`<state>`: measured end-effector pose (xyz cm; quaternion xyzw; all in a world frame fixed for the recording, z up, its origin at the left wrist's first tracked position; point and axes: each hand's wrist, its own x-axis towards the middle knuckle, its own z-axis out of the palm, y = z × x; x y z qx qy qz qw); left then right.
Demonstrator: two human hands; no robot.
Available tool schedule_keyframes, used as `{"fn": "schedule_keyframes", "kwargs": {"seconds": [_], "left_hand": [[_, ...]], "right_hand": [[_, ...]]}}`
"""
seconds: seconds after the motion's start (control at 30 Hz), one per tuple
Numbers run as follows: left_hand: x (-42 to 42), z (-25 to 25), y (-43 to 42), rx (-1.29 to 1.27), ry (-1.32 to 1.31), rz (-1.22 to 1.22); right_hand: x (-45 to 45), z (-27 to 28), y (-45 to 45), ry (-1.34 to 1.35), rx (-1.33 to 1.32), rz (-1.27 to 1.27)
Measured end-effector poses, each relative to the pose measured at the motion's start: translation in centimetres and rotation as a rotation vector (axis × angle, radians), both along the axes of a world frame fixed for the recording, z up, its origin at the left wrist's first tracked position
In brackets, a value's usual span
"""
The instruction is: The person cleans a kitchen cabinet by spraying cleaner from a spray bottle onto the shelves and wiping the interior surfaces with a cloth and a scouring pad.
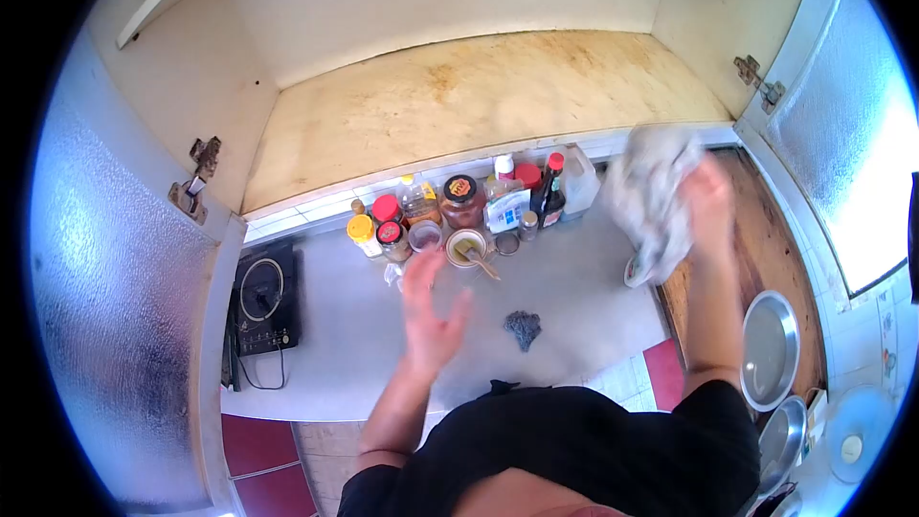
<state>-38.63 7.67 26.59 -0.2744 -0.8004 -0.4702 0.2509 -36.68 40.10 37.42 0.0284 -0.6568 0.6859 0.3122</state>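
My right hand (706, 206) is closed on a crumpled pale cloth (653, 191), raised at the right end of the grey counter (345, 354); both are blurred by motion. My left hand (433, 316) is held over the middle of the counter with its fingers apart and nothing in them. Right of my left hand lies a dark scouring pad (523, 328). Beyond it is a small bowl (466, 248) with a brush in it. Jars and bottles, among them a dark-lidded jar (462, 203) and a red-capped dark bottle (549, 193), stand along the back edge.
An open cabinet with a stained wooden shelf (479, 86) is above the counter, its frosted doors swung out at both sides. A black induction cooker (265, 297) sits at the left. Metal basins (771, 349) stand on and beside the wooden board at the right.
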Motion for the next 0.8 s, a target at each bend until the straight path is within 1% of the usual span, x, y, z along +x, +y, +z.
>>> {"fn": "schedule_keyframes", "kwargs": {"seconds": [0.03, 0.07, 0.1, 0.13, 0.2, 0.23, 0.3, 0.4, 0.47, 0.5, 0.57, 0.6, 0.67, 0.7, 0.73, 0.77, 0.8], "left_hand": [[-0.9, 0.6, -0.9, -0.001, 0.066, 0.077], [-1.7, 1.2, -1.8, -0.004, 0.126, 0.152], [-2.6, 2.1, -2.7, -0.03, 0.195, 0.224], [-3.5, 3.1, -3.4, -0.056, 0.267, 0.297], [-4.9, 5.4, -4.6, -0.244, 0.357, 0.467], [-5.4, 6.3, -5.0, -0.337, 0.402, 0.552], [-6.6, 7.7, -6.1, -0.434, 0.392, 0.596], [-8.2, 8.0, -8.0, -0.536, 0.37, 0.605], [-9.0, 8.1, -8.8, -0.543, 0.374, 0.612], [-9.4, 8.1, -9.1, -0.522, 0.401, 0.584], [-9.9, 8.1, -9.6, -0.483, 0.447, 0.521], [-9.9, 8.2, -9.7, -0.47, 0.443, 0.504], [-10.1, 8.6, -9.7, -0.446, 0.446, 0.459], [-10.3, 8.7, -9.6, -0.439, 0.453, 0.458], [-10.3, 8.6, -9.7, -0.434, 0.46, 0.456], [-10.3, 8.5, -9.8, -0.428, 0.468, 0.455], [-10.4, 8.3, -9.7, -0.422, 0.476, 0.461]], "right_hand": [[-0.8, 3.4, 1.5, -0.071, 0.219, -0.146], [-2.2, 6.6, 1.7, -0.009, 0.494, -0.313], [-4.3, 8.7, 2.7, -0.04, 0.692, -0.423], [-6.5, 10.4, 4.0, -0.068, 0.89, -0.534], [-11.2, 11.2, 6.1, -0.206, 1.32, -0.682], [-12.0, 11.0, 6.1, -0.321, 1.384, -0.584], [-13.4, 10.8, 5.9, -0.552, 1.493, -0.391], [-15.8, 7.9, 8.9, -0.483, 1.663, -0.378], [-19.0, 4.8, 13.2, -0.35, 1.428, -0.226], [-19.2, 4.8, 12.6, -0.288, 1.31, -0.149], [-20.4, 4.8, 11.1, -0.48, 1.321, -0.275], [-20.7, 4.9, 8.7, -0.58, 1.321, -0.34], [-23.9, 4.3, 4.0, -0.601, 1.782, -0.383], [-25.8, 2.9, 1.0, -0.507, 1.562, -0.453], [-27.9, 2.2, -2.2, -0.385, 1.75, -0.267], [-28.9, 1.5, -6.7, -0.256, 1.793, -0.212], [-29.2, 0.6, -11.5, -0.014, 1.759, -0.219]]}}
